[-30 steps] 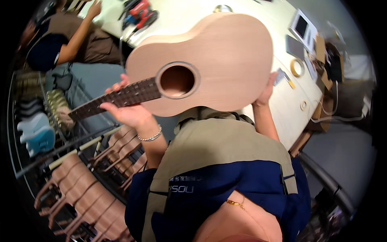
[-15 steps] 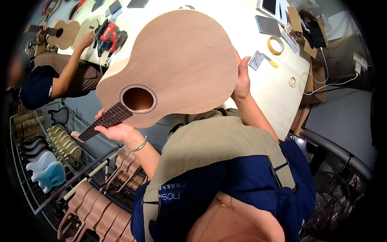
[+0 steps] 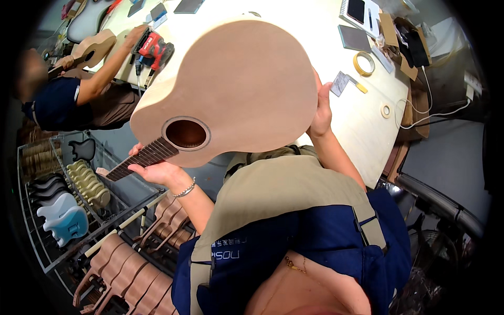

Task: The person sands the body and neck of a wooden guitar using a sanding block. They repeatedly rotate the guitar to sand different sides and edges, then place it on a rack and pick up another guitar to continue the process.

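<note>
An unfinished acoustic guitar point(image 3: 252, 89) of pale bare wood is held up between my hands, its top facing me and its neck pointing down to the left. My left hand point(image 3: 157, 170) is wrapped round the dark fretted neck, just below the round soundhole point(image 3: 186, 133). My right hand point(image 3: 322, 113) grips the rim of the body at its right end, thumb up along the edge and fingers hidden behind. No strings show on the guitar.
The pale worktable point(image 3: 362, 136) carries a yellow tape roll point(image 3: 364, 64), a smaller roll point(image 3: 386, 111), flat abrasive pads point(image 3: 353, 39) and a notebook with a phone. At left, a co-worker point(image 3: 68, 102) holds another guitar and touches a red sander point(image 3: 152, 46). Racks of guitar bodies point(image 3: 123, 270) stand lower left.
The guitar has tilted slightly in my hands, its soundhole looking flatter. The co-worker's hand has reached onto the red sander, and their guitar has turned.
</note>
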A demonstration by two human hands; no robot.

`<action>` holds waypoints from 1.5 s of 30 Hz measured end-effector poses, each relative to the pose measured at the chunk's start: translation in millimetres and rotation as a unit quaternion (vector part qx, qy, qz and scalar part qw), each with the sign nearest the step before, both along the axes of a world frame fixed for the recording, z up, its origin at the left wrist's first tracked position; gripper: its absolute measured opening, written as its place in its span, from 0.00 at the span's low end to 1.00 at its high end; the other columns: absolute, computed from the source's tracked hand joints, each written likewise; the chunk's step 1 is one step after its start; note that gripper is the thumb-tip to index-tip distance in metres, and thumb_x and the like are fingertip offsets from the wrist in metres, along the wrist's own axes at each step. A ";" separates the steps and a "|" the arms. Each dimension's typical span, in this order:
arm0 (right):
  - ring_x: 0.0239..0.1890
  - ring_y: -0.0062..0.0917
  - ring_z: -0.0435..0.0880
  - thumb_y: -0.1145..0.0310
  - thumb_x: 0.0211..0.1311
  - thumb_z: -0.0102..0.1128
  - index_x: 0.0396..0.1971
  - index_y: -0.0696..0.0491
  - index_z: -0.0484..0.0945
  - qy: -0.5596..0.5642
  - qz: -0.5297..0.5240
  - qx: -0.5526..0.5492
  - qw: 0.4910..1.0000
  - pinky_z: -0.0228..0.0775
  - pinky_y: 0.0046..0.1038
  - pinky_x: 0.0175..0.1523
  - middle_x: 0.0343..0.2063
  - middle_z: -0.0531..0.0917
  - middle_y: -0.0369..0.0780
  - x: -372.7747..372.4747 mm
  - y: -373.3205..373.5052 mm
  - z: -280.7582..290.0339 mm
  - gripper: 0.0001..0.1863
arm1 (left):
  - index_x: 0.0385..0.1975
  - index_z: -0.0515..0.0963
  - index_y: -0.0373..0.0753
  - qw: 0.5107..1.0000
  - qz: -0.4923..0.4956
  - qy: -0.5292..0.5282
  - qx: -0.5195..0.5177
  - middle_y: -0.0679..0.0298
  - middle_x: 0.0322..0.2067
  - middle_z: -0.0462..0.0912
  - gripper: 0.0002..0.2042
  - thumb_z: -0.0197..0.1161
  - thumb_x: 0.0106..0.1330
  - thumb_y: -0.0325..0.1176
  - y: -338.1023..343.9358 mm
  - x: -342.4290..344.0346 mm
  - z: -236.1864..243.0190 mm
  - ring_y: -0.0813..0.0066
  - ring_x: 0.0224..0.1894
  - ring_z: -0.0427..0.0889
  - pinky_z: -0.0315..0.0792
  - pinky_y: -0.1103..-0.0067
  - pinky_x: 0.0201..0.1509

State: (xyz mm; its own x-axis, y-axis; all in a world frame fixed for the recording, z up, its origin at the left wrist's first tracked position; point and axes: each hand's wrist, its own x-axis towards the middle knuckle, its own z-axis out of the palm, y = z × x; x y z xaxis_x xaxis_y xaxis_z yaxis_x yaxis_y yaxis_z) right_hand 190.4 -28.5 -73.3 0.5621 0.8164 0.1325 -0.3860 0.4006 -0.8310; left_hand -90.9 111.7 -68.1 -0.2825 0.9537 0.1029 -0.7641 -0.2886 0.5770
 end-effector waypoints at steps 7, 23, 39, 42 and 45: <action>0.63 0.27 0.57 0.58 0.69 0.28 0.62 0.56 0.54 0.030 0.047 -0.104 0.993 0.48 0.28 0.65 0.61 0.60 0.42 13.3 1.7 0.2 0.26 | 0.34 0.67 0.35 0.989 0.008 0.092 -0.115 0.59 0.36 0.74 0.21 0.32 0.71 0.46 6.3 -1.1 8.5 0.64 0.46 0.73 0.68 0.63 0.55; 0.62 0.29 0.58 0.43 0.66 0.29 0.60 0.63 0.56 0.058 0.079 -0.320 0.942 0.45 0.28 0.65 0.59 0.62 0.47 47.8 -15.3 -31.7 0.37 | 0.53 0.63 0.34 0.984 -0.108 0.132 -0.058 0.45 0.48 0.71 0.26 0.48 0.65 0.50 -2.3 7.1 29.1 0.53 0.52 0.71 0.65 0.61 0.58; 0.47 0.22 0.73 0.41 0.66 0.27 0.52 0.59 0.68 0.055 0.132 -0.399 0.906 0.64 0.25 0.52 0.47 0.75 0.43 55.4 -30.6 -61.7 0.36 | 0.42 0.66 0.36 0.971 -0.041 0.236 -0.013 0.48 0.35 0.78 0.23 0.57 0.60 0.50 -14.2 18.0 41.2 0.65 0.36 0.80 0.77 0.71 0.44; 0.46 0.22 0.74 0.41 0.65 0.28 0.51 0.59 0.69 0.089 0.135 -0.398 0.903 0.65 0.25 0.51 0.46 0.75 0.42 59.2 -32.5 -77.1 0.35 | 0.42 0.66 0.35 0.964 -0.043 0.262 -0.011 0.49 0.34 0.78 0.24 0.57 0.59 0.51 -13.4 25.2 42.2 0.62 0.36 0.79 0.75 0.70 0.45; 0.47 0.23 0.74 0.40 0.64 0.30 0.53 0.58 0.67 0.118 0.177 -0.369 0.905 0.65 0.26 0.52 0.47 0.75 0.42 66.9 -33.2 -107.3 0.36 | 0.42 0.66 0.35 0.957 -0.023 0.289 -0.003 0.50 0.33 0.78 0.24 0.58 0.59 0.50 -16.3 29.6 45.3 0.64 0.36 0.79 0.76 0.71 0.45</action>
State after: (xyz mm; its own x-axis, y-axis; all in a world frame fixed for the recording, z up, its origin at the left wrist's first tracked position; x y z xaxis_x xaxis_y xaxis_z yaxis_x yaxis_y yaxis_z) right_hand 257.3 -61.7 -180.6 0.1888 0.7678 -0.6122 -0.5838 -0.4136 -0.6987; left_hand -61.3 95.3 -22.8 -0.1372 0.9652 0.2227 -0.3289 -0.2564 0.9089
